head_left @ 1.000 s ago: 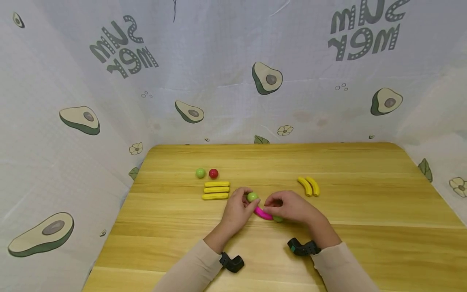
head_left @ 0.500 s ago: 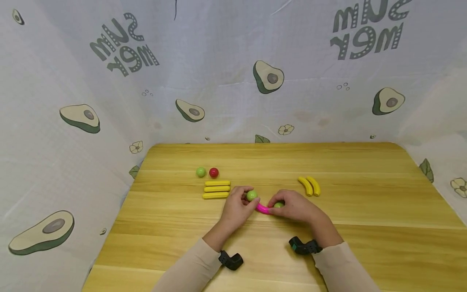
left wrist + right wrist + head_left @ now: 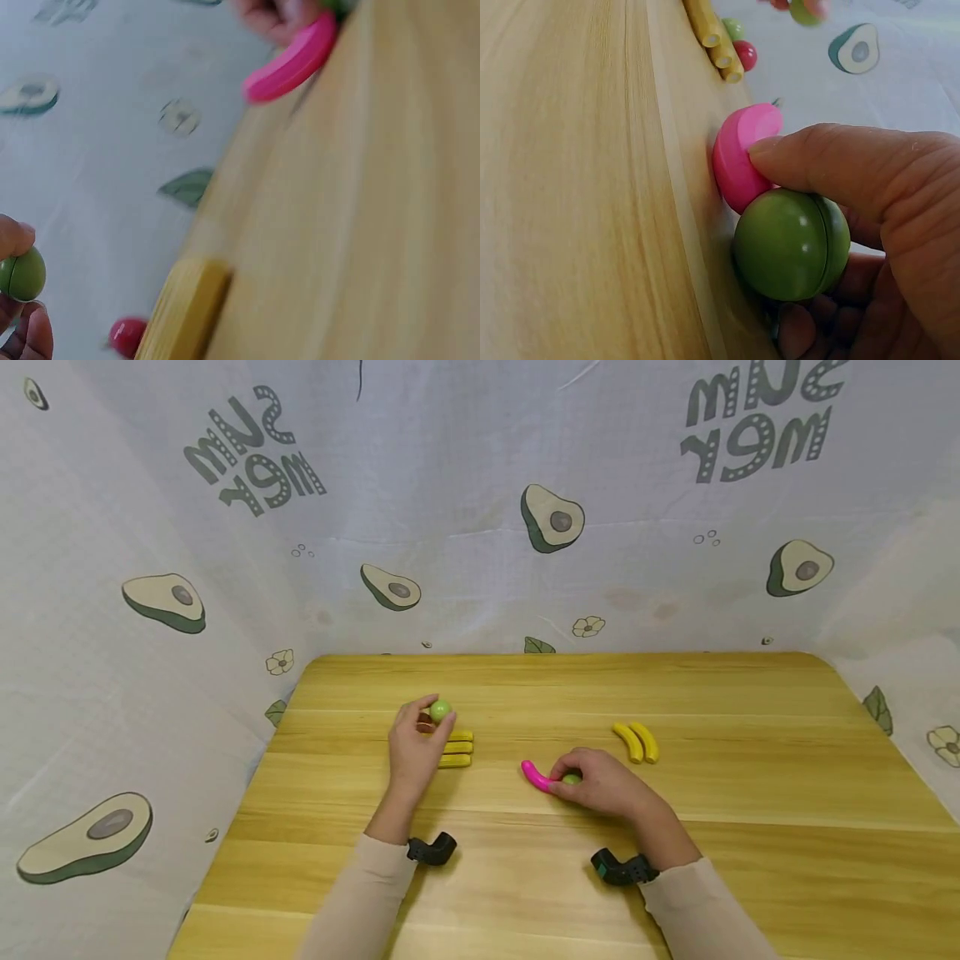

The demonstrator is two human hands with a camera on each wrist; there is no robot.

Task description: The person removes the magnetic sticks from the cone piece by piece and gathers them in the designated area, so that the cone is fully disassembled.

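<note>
My left hand (image 3: 412, 747) pinches a glossy green ball (image 3: 440, 711) between thumb and fingers, raised over the far end of the yellow ridged sticks (image 3: 457, 748). My right hand (image 3: 600, 783) holds a pink banana-shaped piece (image 3: 535, 776) near its close end, the thumb pressed on it. A second green ball (image 3: 780, 244), with a seam around it, sits against the pink piece beneath the thumb, fingers behind it. In the head view this ball is mostly covered by the right hand. The left wrist view shows the pink piece's (image 3: 292, 64) free end.
Two yellow toy bananas (image 3: 635, 743) lie side by side to the right on the wooden table (image 3: 735, 877). A red ball (image 3: 745, 55) and another green ball (image 3: 732, 29) rest beyond the sticks, hidden by my left hand in the head view. A printed curtain (image 3: 465, 485) hangs behind.
My left hand has moved left and away from me with its green ball, leaving the pink piece. The right hand has gripped the pink piece together with the other ball and stays nearly in place.
</note>
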